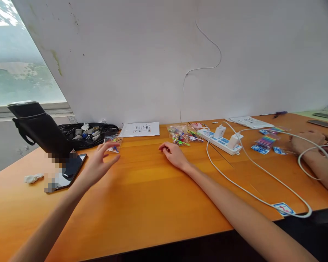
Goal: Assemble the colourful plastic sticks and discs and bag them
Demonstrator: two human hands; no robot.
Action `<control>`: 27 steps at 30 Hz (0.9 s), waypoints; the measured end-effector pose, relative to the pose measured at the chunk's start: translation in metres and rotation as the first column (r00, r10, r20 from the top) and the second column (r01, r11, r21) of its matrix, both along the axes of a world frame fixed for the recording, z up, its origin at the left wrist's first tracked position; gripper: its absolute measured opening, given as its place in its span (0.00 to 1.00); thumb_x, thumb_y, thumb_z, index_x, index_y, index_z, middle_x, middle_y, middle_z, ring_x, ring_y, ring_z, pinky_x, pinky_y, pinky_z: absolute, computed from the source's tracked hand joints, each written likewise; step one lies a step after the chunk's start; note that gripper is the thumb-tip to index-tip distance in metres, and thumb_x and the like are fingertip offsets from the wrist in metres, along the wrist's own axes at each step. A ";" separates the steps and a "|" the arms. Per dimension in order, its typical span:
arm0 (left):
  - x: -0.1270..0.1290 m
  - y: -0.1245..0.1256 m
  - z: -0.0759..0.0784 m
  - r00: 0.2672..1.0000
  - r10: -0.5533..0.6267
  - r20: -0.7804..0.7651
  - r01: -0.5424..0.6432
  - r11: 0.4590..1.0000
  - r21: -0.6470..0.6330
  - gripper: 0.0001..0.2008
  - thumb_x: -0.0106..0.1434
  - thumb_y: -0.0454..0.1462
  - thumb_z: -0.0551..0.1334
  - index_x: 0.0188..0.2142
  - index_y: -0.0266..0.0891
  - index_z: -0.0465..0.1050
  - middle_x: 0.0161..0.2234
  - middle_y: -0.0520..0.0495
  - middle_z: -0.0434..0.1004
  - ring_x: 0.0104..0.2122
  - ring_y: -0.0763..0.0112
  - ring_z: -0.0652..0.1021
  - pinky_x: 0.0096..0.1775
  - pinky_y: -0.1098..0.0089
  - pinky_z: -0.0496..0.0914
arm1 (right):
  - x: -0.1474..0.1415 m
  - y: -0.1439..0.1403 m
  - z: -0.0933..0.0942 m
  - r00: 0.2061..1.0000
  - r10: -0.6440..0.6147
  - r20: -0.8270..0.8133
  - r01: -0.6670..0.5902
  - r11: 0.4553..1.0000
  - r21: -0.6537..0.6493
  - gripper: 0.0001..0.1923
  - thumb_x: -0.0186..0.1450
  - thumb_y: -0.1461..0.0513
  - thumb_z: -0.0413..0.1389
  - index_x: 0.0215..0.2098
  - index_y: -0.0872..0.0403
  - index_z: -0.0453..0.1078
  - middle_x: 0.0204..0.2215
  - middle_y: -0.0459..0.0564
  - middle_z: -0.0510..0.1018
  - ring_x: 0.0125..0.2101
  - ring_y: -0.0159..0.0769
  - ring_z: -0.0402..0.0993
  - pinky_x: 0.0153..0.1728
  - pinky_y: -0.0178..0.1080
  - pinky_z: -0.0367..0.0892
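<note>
My left hand [98, 163] is raised over the wooden table, thumb and fingers apart, with nothing held. Just beyond its fingers lies a small clear plastic bag [115, 142] with colourful bits in it, partly hidden by the hand. My right hand [174, 154] rests on the table with its fingers loosely curled in, and no object shows in it. Past that hand, near the wall, is a larger clear bag [179, 134] of coloured plastic pieces.
Left stand a black flask [41, 127], a phone [75, 169], crumpled tissue [33, 178] and a black bag [90, 134] of rubbish. Paper sheets [140, 129] lie by the wall. At right are a power strip [221, 141], a looping white cable [278, 176], and another person's hand [308, 142].
</note>
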State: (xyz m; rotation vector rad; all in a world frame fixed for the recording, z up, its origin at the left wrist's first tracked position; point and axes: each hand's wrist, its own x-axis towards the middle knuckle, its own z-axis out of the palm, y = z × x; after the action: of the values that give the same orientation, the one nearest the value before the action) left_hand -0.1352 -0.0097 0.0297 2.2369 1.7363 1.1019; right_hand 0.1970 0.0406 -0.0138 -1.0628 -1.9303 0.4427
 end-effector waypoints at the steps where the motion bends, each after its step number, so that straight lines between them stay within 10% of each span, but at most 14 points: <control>1: -0.002 0.010 -0.004 0.996 0.083 -0.039 -0.083 0.996 -0.018 0.25 0.67 0.50 0.61 0.61 0.47 0.68 0.64 0.37 0.63 0.64 0.46 0.66 0.61 0.45 0.64 | -0.001 -0.002 0.001 1.000 0.014 0.018 -0.013 1.000 -0.006 0.11 0.69 0.67 0.50 0.39 0.53 0.74 0.37 0.48 0.81 0.37 0.35 0.77 0.39 0.37 0.67; 5: -0.007 0.049 -0.031 0.932 0.307 -0.194 -0.321 0.946 -0.046 0.33 0.68 0.52 0.54 0.69 0.46 0.57 0.73 0.34 0.42 0.71 0.36 0.47 0.64 0.34 0.49 | -0.004 -0.013 0.004 0.994 0.064 0.088 -0.064 0.998 -0.002 0.10 0.69 0.67 0.50 0.39 0.52 0.74 0.38 0.48 0.80 0.38 0.35 0.76 0.40 0.36 0.66; 11: -0.020 0.072 -0.066 0.978 0.168 -0.121 -0.175 0.983 -0.053 0.23 0.69 0.52 0.50 0.52 0.46 0.74 0.67 0.39 0.59 0.67 0.47 0.61 0.64 0.43 0.57 | -0.006 -0.021 0.006 0.987 0.093 0.133 -0.089 0.995 -0.037 0.11 0.70 0.68 0.49 0.38 0.52 0.73 0.37 0.46 0.79 0.38 0.33 0.75 0.40 0.35 0.66; 16: -0.009 0.066 -0.054 0.998 0.003 0.063 -0.004 1.000 0.016 0.18 0.67 0.52 0.53 0.36 0.43 0.74 0.54 0.43 0.71 0.57 0.54 0.72 0.62 0.51 0.64 | -0.006 -0.028 0.010 0.980 0.095 0.175 -0.089 0.995 -0.044 0.11 0.70 0.67 0.49 0.38 0.51 0.73 0.39 0.47 0.79 0.39 0.34 0.75 0.41 0.36 0.66; 27: 0.017 0.058 -0.052 0.964 -0.062 0.259 0.062 0.998 0.006 0.21 0.53 0.42 0.68 0.49 0.47 0.75 0.58 0.38 0.66 0.64 0.43 0.66 0.64 0.44 0.61 | 0.009 -0.013 0.006 0.992 -0.038 -0.121 0.014 0.981 -0.192 0.12 0.69 0.58 0.49 0.35 0.49 0.75 0.34 0.51 0.81 0.37 0.43 0.78 0.40 0.44 0.71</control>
State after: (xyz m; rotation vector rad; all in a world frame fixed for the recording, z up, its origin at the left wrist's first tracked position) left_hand -0.1184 0.0482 -0.0224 2.0221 1.5511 1.3099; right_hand 0.2059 0.0276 -0.0077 -1.1528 -1.7888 0.6749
